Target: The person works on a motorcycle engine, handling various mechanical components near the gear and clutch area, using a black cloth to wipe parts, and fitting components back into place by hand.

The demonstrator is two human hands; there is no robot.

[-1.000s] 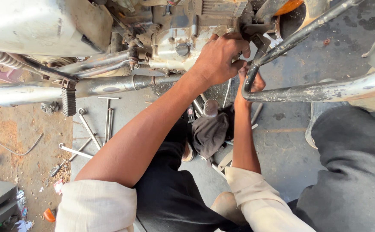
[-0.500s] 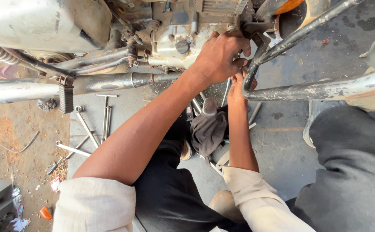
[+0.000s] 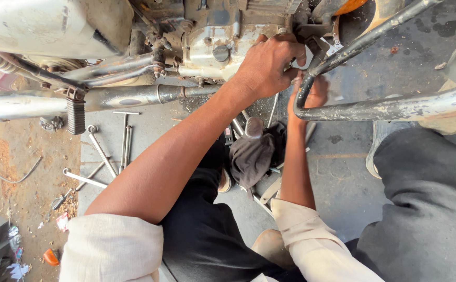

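A dirty motorcycle engine (image 3: 212,42) fills the top of the view. My left hand (image 3: 269,65) reaches up to its right side, fingers curled tight around a part at the edge of the casing. My right hand (image 3: 314,94) is just below and to the right. It sits behind the bent steel guard bar (image 3: 374,107), which hides its fingers, so I cannot tell what it holds. Both forearms are bare, with pale rolled sleeves near the bottom.
A chrome exhaust pipe (image 3: 123,96) and a rubber footpeg (image 3: 75,115) run along the left. Spanners (image 3: 100,151) and thin rods (image 3: 125,138) lie on the concrete. A dark rag (image 3: 254,156) rests under my arms. Another person's grey trouser leg (image 3: 421,209) is at the right.
Both hands stay at the same spot on the engine. My left hand's fingers have closed a little further round the part, and the view has shifted slightly.
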